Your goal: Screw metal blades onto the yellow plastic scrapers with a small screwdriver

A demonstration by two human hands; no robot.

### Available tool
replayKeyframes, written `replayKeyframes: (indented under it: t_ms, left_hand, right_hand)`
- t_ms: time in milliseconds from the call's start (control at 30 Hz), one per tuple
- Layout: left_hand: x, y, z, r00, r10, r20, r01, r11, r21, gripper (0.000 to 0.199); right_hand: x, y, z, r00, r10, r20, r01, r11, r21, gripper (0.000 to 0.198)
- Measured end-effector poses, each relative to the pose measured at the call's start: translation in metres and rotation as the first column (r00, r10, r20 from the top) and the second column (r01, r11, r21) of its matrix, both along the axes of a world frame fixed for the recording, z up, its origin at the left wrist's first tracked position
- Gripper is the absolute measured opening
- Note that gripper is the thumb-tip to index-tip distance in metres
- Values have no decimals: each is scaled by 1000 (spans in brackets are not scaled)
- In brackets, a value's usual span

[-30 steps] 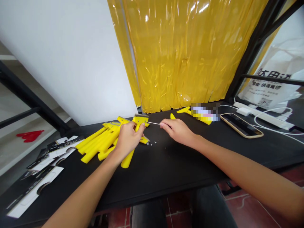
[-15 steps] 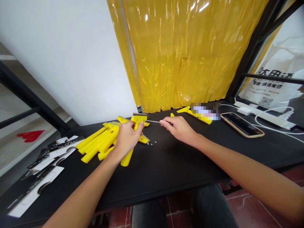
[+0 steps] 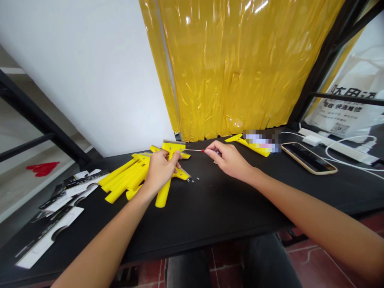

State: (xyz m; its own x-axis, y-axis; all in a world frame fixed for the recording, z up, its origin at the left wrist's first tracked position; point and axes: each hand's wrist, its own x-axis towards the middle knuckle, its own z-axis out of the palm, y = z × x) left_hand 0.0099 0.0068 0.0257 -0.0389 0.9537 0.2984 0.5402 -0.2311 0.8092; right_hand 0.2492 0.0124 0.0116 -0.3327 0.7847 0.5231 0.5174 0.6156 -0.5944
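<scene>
My left hand point(image 3: 162, 168) is closed around a yellow scraper point(image 3: 174, 147), whose metal blade edge faces the back of the table. In my right hand point(image 3: 231, 160) is a screwdriver point(image 3: 193, 150), held level with its thin shaft pointing left. Its tip meets the scraper head beside a small screw, though exact seating is too small to make out. Several more yellow scrapers point(image 3: 126, 176) lie piled under and left of my left hand. Another scraper point(image 3: 163, 194) lies below it, handle toward me. Several small screws point(image 3: 193, 180) are scattered on the black table point(image 3: 210, 216).
White and black cardboard sleeves point(image 3: 51, 236) lie at the left. Behind hangs a yellow plastic curtain point(image 3: 225, 72). At the right are another yellow scraper point(image 3: 261, 150), a phone point(image 3: 309, 158), and a power strip point(image 3: 345, 148) with white cables. Black frame posts point(image 3: 324, 60) flank the table.
My right hand has shifted slightly and its grip on the screwdriver has turned, showing a red part of the handle. The scraper stays in my left hand. The whole view has moved a little.
</scene>
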Motion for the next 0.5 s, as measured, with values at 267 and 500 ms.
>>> replayKeyframes:
  t_ms: [267, 500]
  left_hand:
    - [4, -1, -4, 999, -39, 20, 39, 999, -10, 30]
    - [7, -4, -4, 1000, -24, 16, 25, 999, -24, 29]
  right_hand:
    - [-4, -5, -2, 992, -120, 48, 121, 993, -14, 26]
    - [-3, -5, -3, 997, -77, -28, 78, 996, 45, 22]
